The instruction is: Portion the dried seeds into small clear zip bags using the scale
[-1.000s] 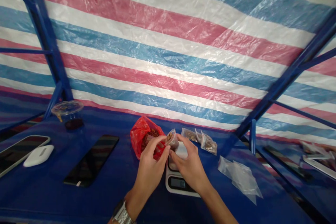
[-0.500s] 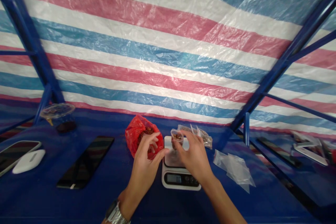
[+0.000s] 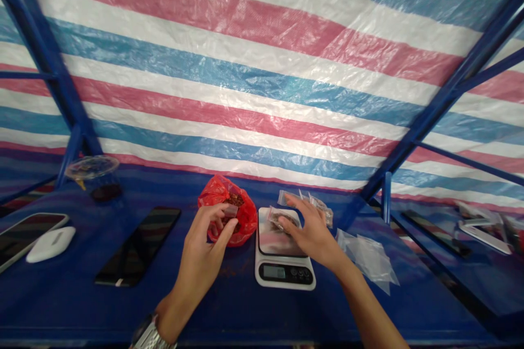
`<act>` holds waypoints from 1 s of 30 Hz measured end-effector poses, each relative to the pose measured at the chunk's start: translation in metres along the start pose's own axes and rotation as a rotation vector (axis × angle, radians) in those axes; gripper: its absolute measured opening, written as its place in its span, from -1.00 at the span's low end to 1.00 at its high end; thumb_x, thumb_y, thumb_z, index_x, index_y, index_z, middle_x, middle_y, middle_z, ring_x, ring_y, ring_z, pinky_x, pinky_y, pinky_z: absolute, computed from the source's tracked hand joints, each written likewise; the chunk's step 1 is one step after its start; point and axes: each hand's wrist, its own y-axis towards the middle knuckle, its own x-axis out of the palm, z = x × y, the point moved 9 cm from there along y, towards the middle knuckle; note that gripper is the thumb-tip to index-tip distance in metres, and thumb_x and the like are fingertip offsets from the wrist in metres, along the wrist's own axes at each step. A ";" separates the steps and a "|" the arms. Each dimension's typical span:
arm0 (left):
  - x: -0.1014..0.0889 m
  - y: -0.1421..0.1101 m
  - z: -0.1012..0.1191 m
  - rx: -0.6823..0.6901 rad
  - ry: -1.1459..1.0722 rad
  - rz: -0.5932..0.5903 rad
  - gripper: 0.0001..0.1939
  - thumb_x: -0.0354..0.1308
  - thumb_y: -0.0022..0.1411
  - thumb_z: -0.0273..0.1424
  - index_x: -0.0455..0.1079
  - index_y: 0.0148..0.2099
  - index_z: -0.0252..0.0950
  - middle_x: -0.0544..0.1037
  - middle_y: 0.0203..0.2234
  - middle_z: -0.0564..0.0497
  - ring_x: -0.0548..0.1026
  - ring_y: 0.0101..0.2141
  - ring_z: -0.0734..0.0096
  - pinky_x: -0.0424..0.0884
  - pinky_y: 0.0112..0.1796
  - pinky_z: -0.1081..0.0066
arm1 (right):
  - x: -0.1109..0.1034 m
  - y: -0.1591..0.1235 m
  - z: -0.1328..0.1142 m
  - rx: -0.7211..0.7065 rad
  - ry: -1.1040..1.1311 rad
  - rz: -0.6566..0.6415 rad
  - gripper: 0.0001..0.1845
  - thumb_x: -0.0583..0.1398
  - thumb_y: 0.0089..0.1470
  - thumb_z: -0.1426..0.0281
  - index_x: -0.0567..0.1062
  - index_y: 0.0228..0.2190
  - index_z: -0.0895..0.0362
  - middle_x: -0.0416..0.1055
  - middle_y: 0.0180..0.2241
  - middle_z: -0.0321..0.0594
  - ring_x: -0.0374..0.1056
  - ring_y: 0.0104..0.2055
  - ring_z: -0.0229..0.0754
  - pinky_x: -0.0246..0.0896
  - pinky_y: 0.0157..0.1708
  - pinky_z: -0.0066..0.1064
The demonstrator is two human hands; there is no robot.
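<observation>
A small clear zip bag of brown dried bits lies on the plate of a white kitchen scale. My right hand is over this bag, its thumb touching it and its fingers spread apart. The scale's display seems to read zero. To the left, a red plastic bag stands open with reddish-brown dried bits inside. My left hand reaches into its mouth, thumb and forefinger apart. Beside those fingertips is a small translucent piece; whether they touch it is unclear.
Filled zip bags lie behind my right hand, and flat clear bags to its right. On the left are a black phone, a white earbud case, another phone and a clear lidded cup. Striped sheeting hangs behind.
Both hands held the small bag upright; then my left hand let go and moved left into the red bag's mouth. My right hand has laid the small bag down on the scale.
</observation>
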 end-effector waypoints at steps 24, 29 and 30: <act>0.011 -0.006 0.000 -0.011 0.005 0.001 -0.87 0.18 0.39 -0.32 0.47 -0.07 -0.21 0.55 -0.26 0.05 0.51 -0.31 0.42 0.41 -0.26 0.43 | -0.012 -0.006 -0.018 0.003 -0.029 0.179 -0.76 0.13 0.24 0.44 0.55 -0.13 0.00 0.56 -0.07 -0.20 0.42 0.04 -0.01 0.00 0.14 -0.09; 0.010 -0.006 0.005 0.001 0.016 0.011 -0.88 0.17 0.39 -0.32 0.47 -0.08 -0.21 0.56 -0.26 0.05 0.51 -0.31 0.42 0.41 -0.25 0.43 | -0.005 -0.009 -0.015 0.003 -0.054 0.115 -0.79 0.19 0.27 0.32 0.53 -0.07 0.00 0.55 -0.01 -0.15 0.40 0.10 0.03 -0.03 0.18 -0.02; 0.010 -0.006 0.005 0.005 0.018 0.014 -0.88 0.17 0.39 -0.32 0.48 -0.09 -0.21 0.56 -0.27 0.05 0.51 -0.31 0.41 0.40 -0.26 0.43 | -0.002 -0.009 -0.014 0.005 -0.068 0.090 -0.76 0.21 0.26 0.30 0.53 -0.04 -0.01 0.55 0.01 -0.14 0.39 0.12 0.05 -0.05 0.20 0.01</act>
